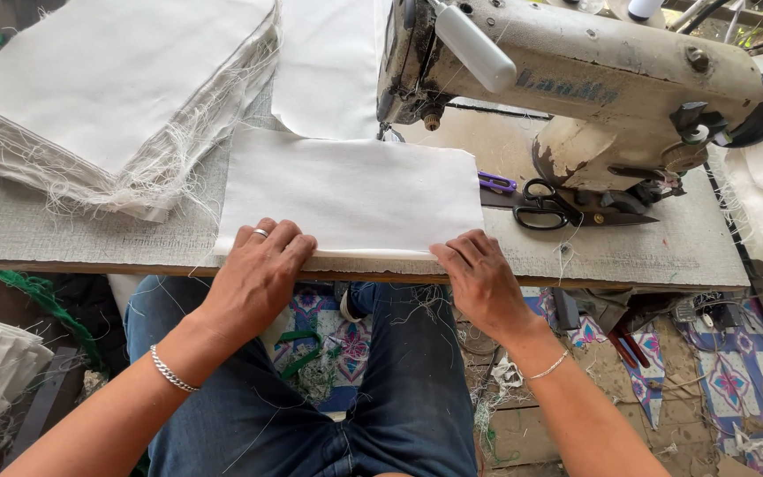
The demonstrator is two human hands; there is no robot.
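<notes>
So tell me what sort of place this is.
Probably a small sewing workshop. An old industrial sewing machine stands on the worktable, a frayed stack of cut white cloth lies at its left, and black scissors lie by the machine. Both hands, left and right, press a white fabric piece.

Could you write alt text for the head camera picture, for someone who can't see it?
Both hands, left hand and right hand, press a white cloth piece flat at the table's near edge, before a worn sewing machine. Cloth stack left, black scissors right.

The white cloth piece (351, 190) at frame centre looks matt and smooth. The stacked cloth (108, 88) upper left frays threadily. The sewing machine (576, 79) upper right is chipped painted metal.
</notes>
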